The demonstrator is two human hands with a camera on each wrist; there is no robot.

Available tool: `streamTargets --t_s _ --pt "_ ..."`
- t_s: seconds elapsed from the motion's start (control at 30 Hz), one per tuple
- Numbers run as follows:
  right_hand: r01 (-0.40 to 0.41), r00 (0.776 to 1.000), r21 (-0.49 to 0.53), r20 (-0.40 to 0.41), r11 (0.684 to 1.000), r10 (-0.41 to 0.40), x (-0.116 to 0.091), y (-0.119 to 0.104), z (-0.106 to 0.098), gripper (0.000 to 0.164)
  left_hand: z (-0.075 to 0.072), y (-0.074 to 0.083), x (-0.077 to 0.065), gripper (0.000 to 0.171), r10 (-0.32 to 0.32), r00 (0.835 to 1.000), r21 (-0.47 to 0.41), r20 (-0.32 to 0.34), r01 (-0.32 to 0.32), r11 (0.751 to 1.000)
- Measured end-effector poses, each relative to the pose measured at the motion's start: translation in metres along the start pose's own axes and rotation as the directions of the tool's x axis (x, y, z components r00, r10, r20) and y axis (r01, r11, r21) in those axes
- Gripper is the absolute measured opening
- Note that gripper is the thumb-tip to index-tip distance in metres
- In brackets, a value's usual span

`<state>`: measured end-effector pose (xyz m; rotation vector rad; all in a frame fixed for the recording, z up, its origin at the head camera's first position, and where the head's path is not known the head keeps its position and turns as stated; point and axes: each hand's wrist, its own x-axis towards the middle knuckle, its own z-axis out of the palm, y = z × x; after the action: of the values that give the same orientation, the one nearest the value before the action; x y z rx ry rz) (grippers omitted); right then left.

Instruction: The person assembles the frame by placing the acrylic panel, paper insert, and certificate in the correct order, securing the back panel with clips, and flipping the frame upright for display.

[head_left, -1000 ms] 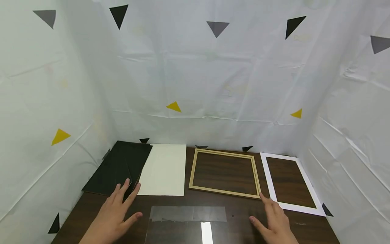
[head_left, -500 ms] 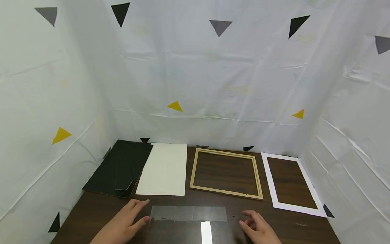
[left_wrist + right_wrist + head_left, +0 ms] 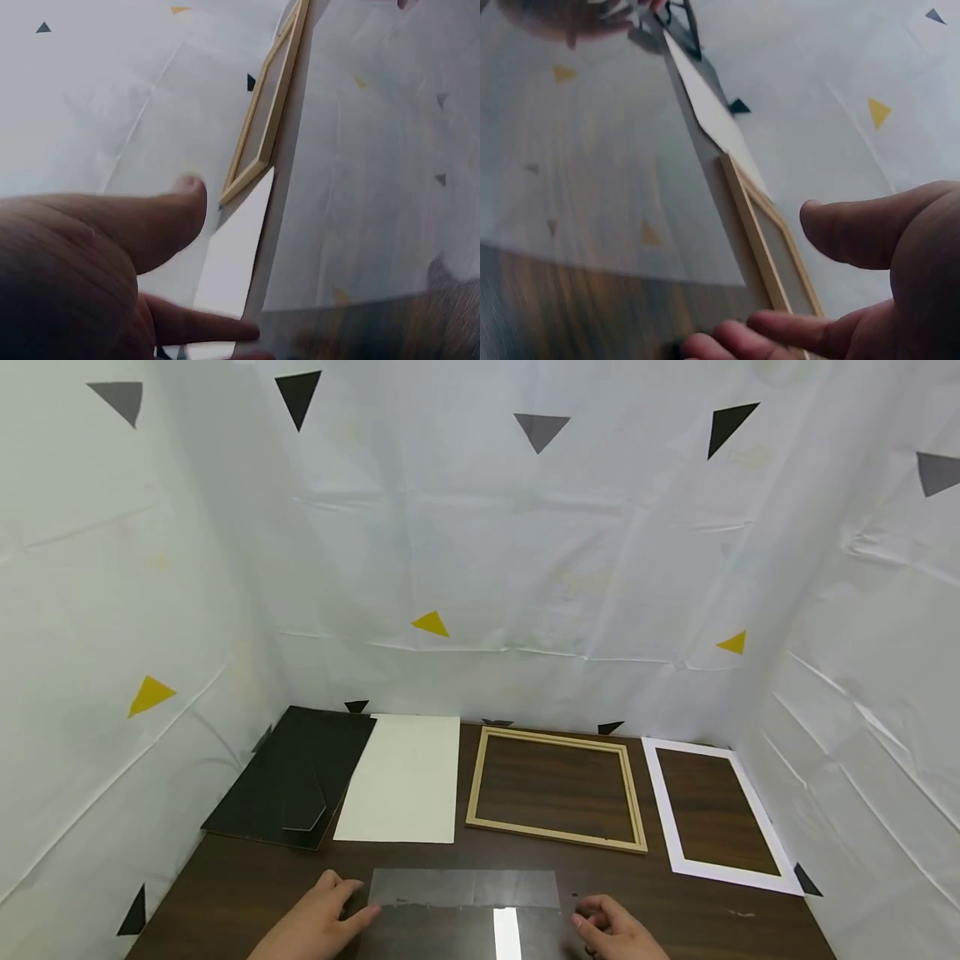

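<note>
A clear flat sheet lies at the table's near edge in the head view, with a bright reflection on it and a hazy band along its far side. Beside its left edge is my left hand, thumb and fingers apart, the thumb tip close to the sheet. My right hand is off its right edge, fingers bent loosely. Each wrist view shows a gap between thumb and fingers with nothing held: left thumb, right thumb. Whether either hand touches the sheet, I cannot tell.
Along the back of the dark wooden table lie a black backing board, a cream sheet, a wooden picture frame and a white mat. White patterned cloth encloses the back and sides.
Both hands have moved inward and nearer the body, from spread out by the black board and wooden frame to the two sides of the clear sheet. The right fingers have bent more.
</note>
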<state>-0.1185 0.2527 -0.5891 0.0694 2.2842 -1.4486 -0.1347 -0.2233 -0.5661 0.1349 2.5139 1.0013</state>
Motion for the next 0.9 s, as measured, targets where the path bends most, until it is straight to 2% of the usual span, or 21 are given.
streamTargets --t_s 0.1,0.17,0.23,0.37,0.47,0.63,0.7,0.8,0.9 --pt "-0.022 0.997 0.013 0.068 1.000 0.021 0.010 0.013 0.004 0.070 0.006 0.004 0.002 0.089 -0.087 0.996 -0.019 -0.020 0.086 0.996" --pt "-0.033 0.993 0.011 0.116 0.999 0.032 0.019 0.025 0.005 0.078 0.010 0.005 0.003 0.095 -0.118 0.993 -0.025 -0.030 0.117 0.993" --pt "-0.009 0.993 0.024 0.120 1.000 0.006 0.028 0.040 0.008 0.085 0.014 0.006 0.004 0.100 -0.142 0.989 -0.043 -0.031 0.140 0.989" --pt "-0.031 0.991 0.012 0.133 0.999 0.029 0.044 0.064 0.011 0.092 0.022 0.004 0.005 0.103 -0.181 0.983 -0.064 -0.021 0.179 0.982" --pt "-0.045 0.993 -0.018 0.111 0.999 0.046 0.050 0.073 0.012 0.093 0.032 -0.014 0.016 0.104 -0.192 0.981 -0.082 -0.010 0.191 0.978" --pt "-0.087 0.990 -0.003 0.112 0.996 0.087 0.053 0.076 0.013 0.095 0.056 -0.061 0.046 0.107 -0.169 0.986 -0.137 0.002 0.168 0.976" --pt "-0.097 0.989 0.017 0.117 0.995 0.095 0.053 0.076 0.014 0.097 0.062 -0.070 0.052 0.106 -0.151 0.989 -0.135 -0.007 0.148 0.980" --pt "-0.098 0.989 0.032 0.117 0.995 0.094 0.053 0.075 0.016 0.100 0.062 -0.063 0.049 0.104 -0.146 0.989 -0.127 -0.017 0.143 0.982" --pt "-0.093 0.988 0.063 0.126 0.994 0.085 0.053 0.075 0.016 0.100 0.053 -0.036 0.031 0.103 -0.161 0.987 -0.109 -0.020 0.158 0.981"
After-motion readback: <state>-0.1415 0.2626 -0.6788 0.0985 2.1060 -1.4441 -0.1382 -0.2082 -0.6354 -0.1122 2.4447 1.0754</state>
